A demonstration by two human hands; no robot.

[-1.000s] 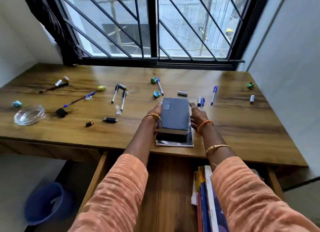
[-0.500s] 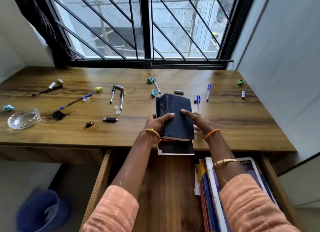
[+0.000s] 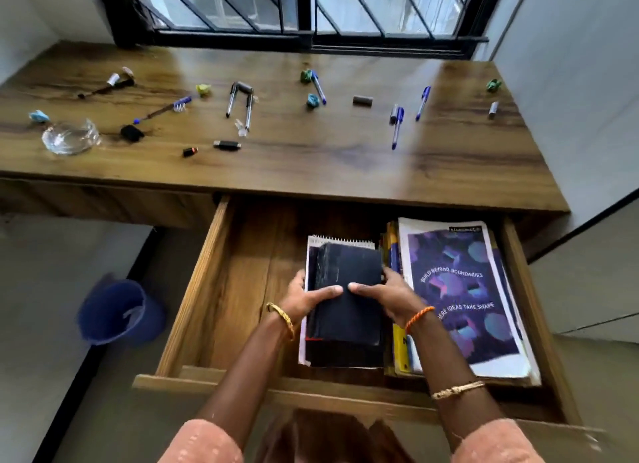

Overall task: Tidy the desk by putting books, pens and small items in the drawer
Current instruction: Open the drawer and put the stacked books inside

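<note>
A stack of dark books, with a spiral notebook underneath, is inside the open wooden drawer, in its middle. My left hand grips the stack's left side and my right hand grips its right side, thumbs on the top cover. A purple-covered book lies on a pile at the drawer's right. On the desk lie several pens, such as a blue pen and another blue pen, plus a USB stick.
A glass dish sits at the desk's left. Small crumpled items, caps and a black block are scattered over the desk. A blue bin stands on the floor left of the drawer. A barred window runs behind.
Both hands lifted the dark book stack off the desk's front edge and brought it down into the drawer. The view tilted down toward the drawer.
</note>
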